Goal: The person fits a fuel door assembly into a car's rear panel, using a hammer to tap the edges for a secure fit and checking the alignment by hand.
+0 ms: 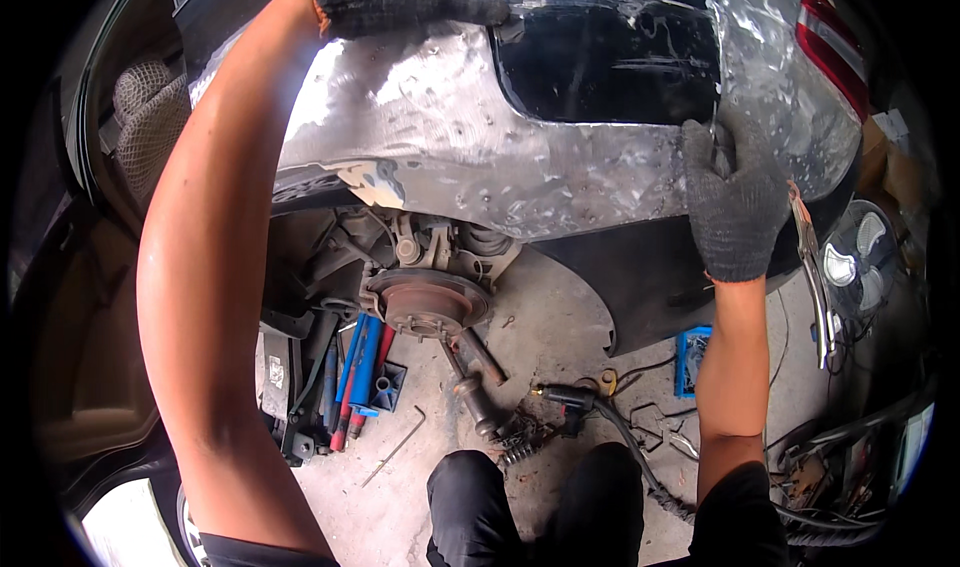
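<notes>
Above the brake disc [430, 302], the car's side [590, 172] is mostly bare metal but bumpy, so smoothing seems left, with the left hand [390, 2] stretched and right hand [740, 202] curled, gripping what I can't tell.

Below us we see a grey floor [390, 507] specked with dirt. On it, to our left, blue bars [367, 362] and red bars [345, 407] lie close together, with a bent rod [398, 445] just beside them. Ahead of us, a chain [522, 439] lies heaped near a gun [568, 397] and its cable [630, 442]; rightward, we spot a blue box [688, 363].
</notes>
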Demonstrator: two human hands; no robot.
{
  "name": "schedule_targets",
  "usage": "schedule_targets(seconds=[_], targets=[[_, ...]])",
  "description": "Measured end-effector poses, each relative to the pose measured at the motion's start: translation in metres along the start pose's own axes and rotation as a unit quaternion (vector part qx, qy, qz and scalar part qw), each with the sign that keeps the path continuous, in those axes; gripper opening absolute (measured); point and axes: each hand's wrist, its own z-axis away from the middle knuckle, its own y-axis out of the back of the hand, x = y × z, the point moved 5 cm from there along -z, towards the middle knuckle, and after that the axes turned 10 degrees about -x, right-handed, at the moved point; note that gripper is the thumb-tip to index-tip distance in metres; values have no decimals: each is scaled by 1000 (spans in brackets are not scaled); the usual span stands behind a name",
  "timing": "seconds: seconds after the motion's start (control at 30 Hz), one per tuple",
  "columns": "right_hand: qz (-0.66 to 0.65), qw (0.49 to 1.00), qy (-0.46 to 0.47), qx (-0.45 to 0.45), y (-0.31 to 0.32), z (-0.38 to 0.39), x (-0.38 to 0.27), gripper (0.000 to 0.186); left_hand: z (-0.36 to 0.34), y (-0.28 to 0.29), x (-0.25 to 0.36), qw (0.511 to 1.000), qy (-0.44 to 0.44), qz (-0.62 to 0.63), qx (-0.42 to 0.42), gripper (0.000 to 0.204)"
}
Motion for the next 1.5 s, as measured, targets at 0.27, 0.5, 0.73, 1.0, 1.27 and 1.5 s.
schedule_targets(seconds=[0.27, 0.5, 0.73, 1.0, 1.27, 1.5], targets=[[-81, 992, -81, -44, 0, 1, 0, 33, 19, 17, 17, 997, -8, 66, 41, 115], [-105, 990, -19, -88, -15, 2, 10, 44, 14, 17, 17, 997, 33, 71, 28, 115], [27, 999, 21, -38, -17, 7, 9, 63, 15, 24, 17, 997, 32, 71, 17, 115], [-32, 998, -2, -60, -15, 19, 14, 55, 12, 21, 23, 995, 45, 83, 38, 114], [-173, 934, -147, -276, -9, 253, 72, 24, 15, 18, 28, 995, 32, 58, 72, 103], [66, 754, -278, -592, -40, 551, 286, 47, 4, 5, 11, 995, 50, 23, 85, 97]])
